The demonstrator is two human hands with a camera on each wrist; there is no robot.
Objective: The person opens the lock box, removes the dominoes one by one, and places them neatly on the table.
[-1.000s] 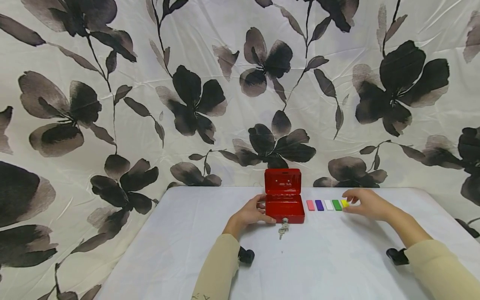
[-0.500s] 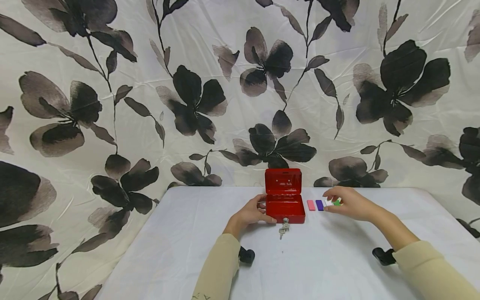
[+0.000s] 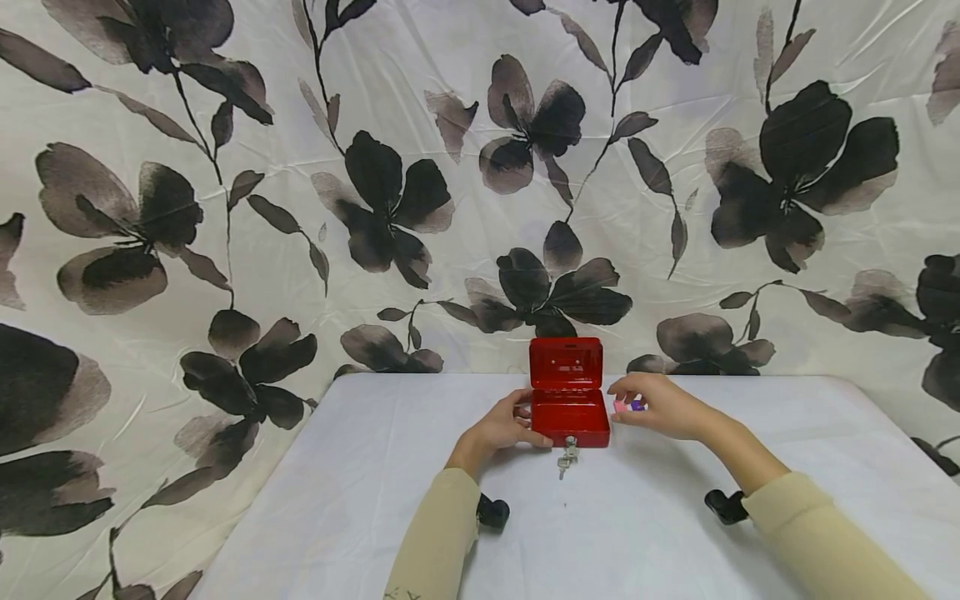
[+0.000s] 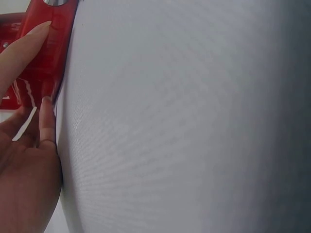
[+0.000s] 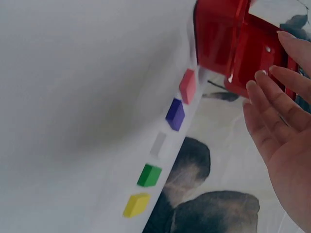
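Observation:
A red cash box (image 3: pixel 588 438) stands on the white table with its lid raised; keys (image 3: pixel 567 461) hang from the lock at its front. My left hand (image 3: pixel 501 423) holds the box's left side, its thumb along the front wall in the left wrist view. Right of the box, a row of small blocks shows fully in the right wrist view: pink (image 5: pixel 187 86), purple (image 5: pixel 175 114), white (image 5: pixel 158 144), green (image 5: pixel 149 175) and yellow (image 5: pixel 136 205). Over the row near the pink block hovers my right hand (image 3: pixel 663 406), fingers extended, holding nothing. In the head view it hides the white, green and yellow blocks.
A white cloth with dark flowers (image 3: pixel 555 292) hangs behind the table's back edge. The white tabletop (image 3: pixel 585 542) spreads in front of the box. Black wrist cameras sit under both sleeves (image 3: pixel 438 533).
From the yellow end of the row, my right hand has moved left along the blocks to the pink end beside the box. My left hand and the box have stayed put.

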